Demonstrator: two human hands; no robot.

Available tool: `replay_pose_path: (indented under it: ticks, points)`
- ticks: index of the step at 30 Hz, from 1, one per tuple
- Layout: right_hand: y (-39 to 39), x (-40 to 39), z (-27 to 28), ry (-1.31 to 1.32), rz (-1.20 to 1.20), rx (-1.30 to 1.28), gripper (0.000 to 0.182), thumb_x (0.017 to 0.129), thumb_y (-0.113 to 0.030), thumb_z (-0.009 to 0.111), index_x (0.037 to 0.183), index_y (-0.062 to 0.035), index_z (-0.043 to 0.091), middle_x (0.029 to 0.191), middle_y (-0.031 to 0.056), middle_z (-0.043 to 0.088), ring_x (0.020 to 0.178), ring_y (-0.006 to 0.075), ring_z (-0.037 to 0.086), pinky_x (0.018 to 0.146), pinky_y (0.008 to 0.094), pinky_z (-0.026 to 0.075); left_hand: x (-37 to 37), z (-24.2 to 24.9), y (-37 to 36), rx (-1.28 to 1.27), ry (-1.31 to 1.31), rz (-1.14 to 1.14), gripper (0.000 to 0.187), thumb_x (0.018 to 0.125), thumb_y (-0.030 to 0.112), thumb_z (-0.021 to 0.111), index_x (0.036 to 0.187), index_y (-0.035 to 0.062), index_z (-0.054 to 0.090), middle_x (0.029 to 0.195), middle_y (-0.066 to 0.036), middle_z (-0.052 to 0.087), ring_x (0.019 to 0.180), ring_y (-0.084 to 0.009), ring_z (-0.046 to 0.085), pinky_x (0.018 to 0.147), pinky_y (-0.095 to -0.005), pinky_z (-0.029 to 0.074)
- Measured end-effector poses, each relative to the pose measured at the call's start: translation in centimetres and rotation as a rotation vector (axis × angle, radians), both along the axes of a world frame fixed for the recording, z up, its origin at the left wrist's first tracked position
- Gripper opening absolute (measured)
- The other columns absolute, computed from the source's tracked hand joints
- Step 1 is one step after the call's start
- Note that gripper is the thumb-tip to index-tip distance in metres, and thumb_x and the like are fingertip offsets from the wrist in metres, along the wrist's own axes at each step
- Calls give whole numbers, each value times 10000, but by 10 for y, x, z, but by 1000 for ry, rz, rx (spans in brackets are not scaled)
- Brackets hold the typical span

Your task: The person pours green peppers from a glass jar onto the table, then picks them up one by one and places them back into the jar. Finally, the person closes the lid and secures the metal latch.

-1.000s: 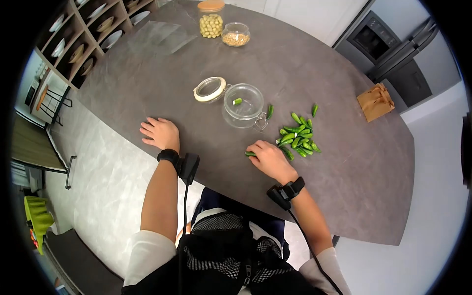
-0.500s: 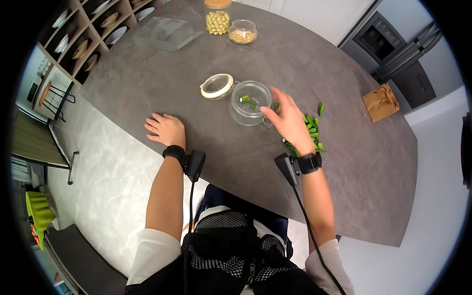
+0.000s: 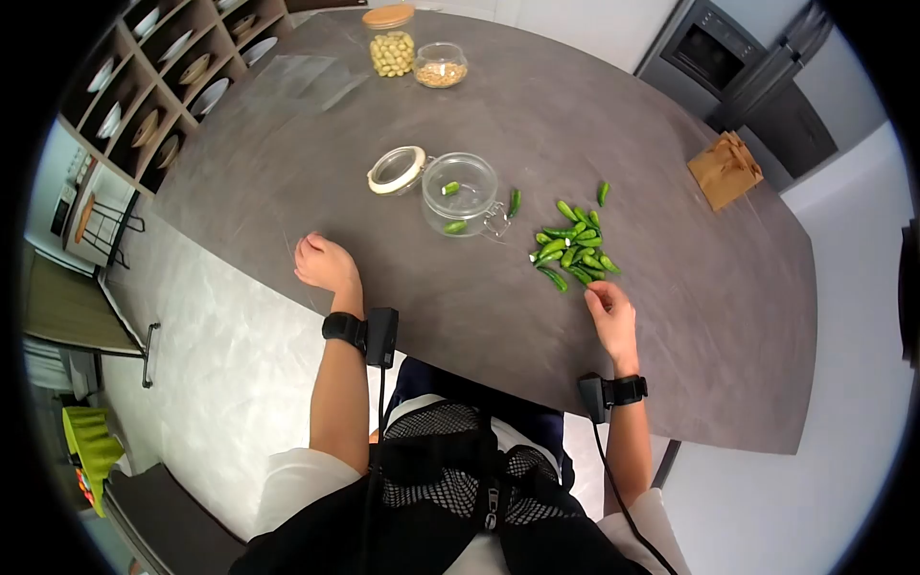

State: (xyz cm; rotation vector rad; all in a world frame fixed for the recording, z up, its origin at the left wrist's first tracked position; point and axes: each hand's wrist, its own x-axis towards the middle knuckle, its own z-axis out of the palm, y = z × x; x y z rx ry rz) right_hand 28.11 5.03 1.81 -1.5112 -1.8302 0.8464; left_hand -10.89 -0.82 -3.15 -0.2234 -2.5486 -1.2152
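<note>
My right hand (image 3: 610, 311) is at the near edge of a pile of small green peppers (image 3: 575, 244), thumb and fingers drawn together. Whether a pepper is between the fingertips is hidden. Left of the pile stands a glass clip-top jar (image 3: 460, 201), its white-rimmed lid (image 3: 397, 171) hinged back. Inside it are two short green pieces, and a single pepper (image 3: 516, 202) lies beside it. Another pepper (image 3: 603, 194) lies beyond the pile. My left hand (image 3: 326, 264) rests by the table's left edge with its fingers curled in, nothing visible in them.
Toward the back of the grey table (image 3: 383, 268) stand a wooden-lidded jar of pale green items (image 3: 391, 55) and a round glass jar of tan bits (image 3: 441, 74). A clear plastic sheet (image 3: 316, 84) lies left of them, and a brown paper bag (image 3: 725, 171) stands right.
My right hand has moved from the jar's rim back toward me, to the pile's near edge. My left hand's spread fingers have curled in. The view has shifted slightly.
</note>
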Motion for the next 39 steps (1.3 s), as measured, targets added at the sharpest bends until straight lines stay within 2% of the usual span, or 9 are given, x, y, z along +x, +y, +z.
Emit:
replay_pose_path:
  ticks: [4,7,15,19,23,27,30,34,39]
  points:
    - [1,-4,-27,317,-109,-78,149,814,-146,586,878,-11,586,703,-3,570,629,65,501,613,219,425,18,7,-4,287,15,-60,351,868,258,393,741,2,596,737,-117,616,697,-284,575,688,-406,420]
    - [5,-14,-38,483,-186,-30,137,831,-143,571,851,-8,584,687,-36,545,624,35,470,595,191,403,20,11,-4,272,0,-72,367,876,278,396,718,0,575,684,-126,606,620,-305,565,587,-397,431]
    - [5,-20,-44,462,-233,119,126,811,-134,596,833,-9,596,664,-19,543,561,37,441,518,207,389,25,17,-3,151,-45,-154,403,882,317,380,691,14,565,654,-120,601,613,-294,568,588,-393,426]
    - [-1,-29,-33,235,-155,155,139,734,-139,662,831,-50,618,645,39,537,529,118,476,506,257,403,24,16,-2,144,-17,-145,404,882,322,377,687,29,575,645,-118,604,606,-301,572,585,-396,428]
    - [-3,-34,-28,-72,-43,297,189,661,-197,712,799,-92,636,646,19,532,633,193,512,578,324,427,24,16,-1,164,11,-135,394,880,317,384,682,37,577,647,-116,613,599,-304,583,581,-398,434]
    - [-4,-36,-28,-171,-23,362,189,667,-172,711,818,-86,636,654,18,535,616,171,511,579,303,434,25,18,-1,161,-6,-135,383,882,307,389,687,38,580,627,-110,608,574,-292,579,562,-391,433]
    - [-4,-48,-19,172,-91,73,186,691,-134,697,850,-63,632,657,27,531,582,138,499,564,270,433,26,21,0,175,-15,-131,381,883,304,390,685,39,579,625,-108,608,568,-289,577,557,-388,432]
    - [3,-88,13,247,46,217,177,717,-132,673,855,-34,621,658,46,528,576,130,495,539,256,414,25,21,-1,167,-30,-133,380,884,303,387,688,41,581,624,-103,608,563,-283,576,555,-385,432]
    - [36,-150,53,138,210,366,274,763,-282,627,875,-33,616,675,104,559,615,245,541,579,343,438,25,20,-1,154,-19,-138,374,883,301,389,692,45,585,625,-95,610,562,-280,577,552,-382,432]
